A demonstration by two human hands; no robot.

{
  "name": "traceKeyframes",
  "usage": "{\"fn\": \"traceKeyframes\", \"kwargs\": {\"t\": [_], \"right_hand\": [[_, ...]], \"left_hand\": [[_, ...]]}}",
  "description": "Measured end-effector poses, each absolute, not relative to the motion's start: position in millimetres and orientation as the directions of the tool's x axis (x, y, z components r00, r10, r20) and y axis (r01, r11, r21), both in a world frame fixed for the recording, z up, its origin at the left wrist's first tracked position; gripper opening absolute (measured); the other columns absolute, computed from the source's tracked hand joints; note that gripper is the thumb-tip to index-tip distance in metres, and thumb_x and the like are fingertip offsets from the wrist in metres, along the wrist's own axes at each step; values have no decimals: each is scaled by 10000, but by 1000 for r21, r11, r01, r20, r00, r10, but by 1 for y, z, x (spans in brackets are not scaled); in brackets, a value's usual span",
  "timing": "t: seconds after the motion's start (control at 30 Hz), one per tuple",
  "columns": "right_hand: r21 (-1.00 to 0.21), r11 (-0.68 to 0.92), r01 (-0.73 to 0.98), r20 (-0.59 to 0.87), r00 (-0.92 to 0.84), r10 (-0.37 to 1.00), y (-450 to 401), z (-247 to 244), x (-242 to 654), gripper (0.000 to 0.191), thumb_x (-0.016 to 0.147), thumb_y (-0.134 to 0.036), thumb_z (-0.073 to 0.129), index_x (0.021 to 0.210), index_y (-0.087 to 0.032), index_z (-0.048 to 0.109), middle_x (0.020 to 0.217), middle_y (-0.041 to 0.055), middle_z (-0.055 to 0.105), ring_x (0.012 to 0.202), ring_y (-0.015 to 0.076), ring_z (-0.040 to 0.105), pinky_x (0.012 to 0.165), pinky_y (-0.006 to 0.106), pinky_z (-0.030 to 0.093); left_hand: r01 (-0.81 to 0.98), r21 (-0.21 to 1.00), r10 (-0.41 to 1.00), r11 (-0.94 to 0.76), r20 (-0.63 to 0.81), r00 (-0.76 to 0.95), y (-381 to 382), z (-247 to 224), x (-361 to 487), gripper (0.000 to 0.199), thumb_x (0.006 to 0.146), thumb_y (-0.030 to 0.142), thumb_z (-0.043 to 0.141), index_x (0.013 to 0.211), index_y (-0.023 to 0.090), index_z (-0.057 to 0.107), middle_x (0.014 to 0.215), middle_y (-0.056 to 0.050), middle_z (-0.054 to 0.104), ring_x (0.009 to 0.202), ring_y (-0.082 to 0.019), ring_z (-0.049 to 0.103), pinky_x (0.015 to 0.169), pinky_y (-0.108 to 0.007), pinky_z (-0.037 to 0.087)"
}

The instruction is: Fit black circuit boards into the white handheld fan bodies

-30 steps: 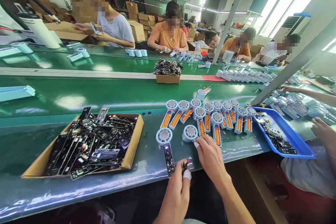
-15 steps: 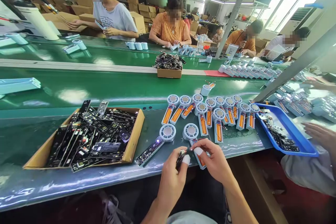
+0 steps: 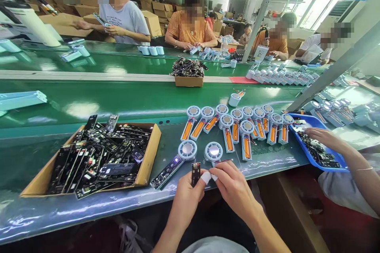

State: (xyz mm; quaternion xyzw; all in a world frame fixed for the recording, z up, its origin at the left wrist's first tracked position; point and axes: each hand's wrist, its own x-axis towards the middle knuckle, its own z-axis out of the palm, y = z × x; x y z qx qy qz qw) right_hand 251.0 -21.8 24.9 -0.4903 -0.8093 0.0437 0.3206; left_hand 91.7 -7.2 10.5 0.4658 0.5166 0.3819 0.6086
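Note:
My left hand [image 3: 188,191] grips a narrow black circuit board [image 3: 195,173], which stands upright between thumb and fingers. Beside it, my right hand [image 3: 233,184] is closed in a pinch, its fingertips meeting the left thumb; whatever it pinches is hidden. White covers wrap both thumb tips. Just beyond my hands lies a light-blue handheld fan [image 3: 213,151], its handle mostly hidden behind my right hand. To its left, another handheld fan [image 3: 187,150] lies with a circuit board [image 3: 168,171] along its handle and a small light glowing on it.
A cardboard box [image 3: 152,154] full of circuit boards stands at left. Several open fans [image 3: 228,138] with orange cells lie beyond my hands. At right, a co-worker's hand [image 3: 323,136] reaches over a blue tray [image 3: 319,120]. A metal post [image 3: 323,77] slants across the right side.
The board in my left hand has tipped upright and shows more clearly. My right hand has moved slightly left and down, against the left thumb. The co-worker's hand has come over the blue tray.

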Motion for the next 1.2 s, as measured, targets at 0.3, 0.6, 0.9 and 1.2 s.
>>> {"fn": "traceKeyframes", "kwargs": {"t": [0.3,0.6,0.9,1.2], "right_hand": [[-230,496,837,533,-317,784,-17,29,243,270,924,-46,453,958,-202,671,916,67,663,766,181,562,701,305,475],[-63,463,884,473,-382,794,-24,34,230,296,960,-44,415,811,-200,619,814,64,618,715,205,512,655,338,414],[-55,439,897,442,-373,816,-22,35,227,275,945,-54,462,753,-204,588,800,53,601,703,203,499,626,338,388],[-154,459,875,400,-370,839,-19,36,231,273,955,-56,458,802,-194,637,826,54,629,731,195,548,656,315,447]], "left_hand": [[224,970,974,89,-132,182,-20,3,87,313,932,445,419,740,217,514,610,33,523,440,-110,420,423,-225,325],[541,769,940,-340,300,164,-26,-12,90,238,960,219,370,855,228,584,710,-38,706,618,-201,686,550,-274,501],[612,660,896,-435,385,221,-26,-24,85,283,999,195,347,1022,208,629,852,-80,763,740,-224,757,607,-294,589],[605,618,864,-503,378,332,-21,-21,75,296,988,148,348,1119,176,612,940,-110,759,827,-249,760,655,-326,596]]}}
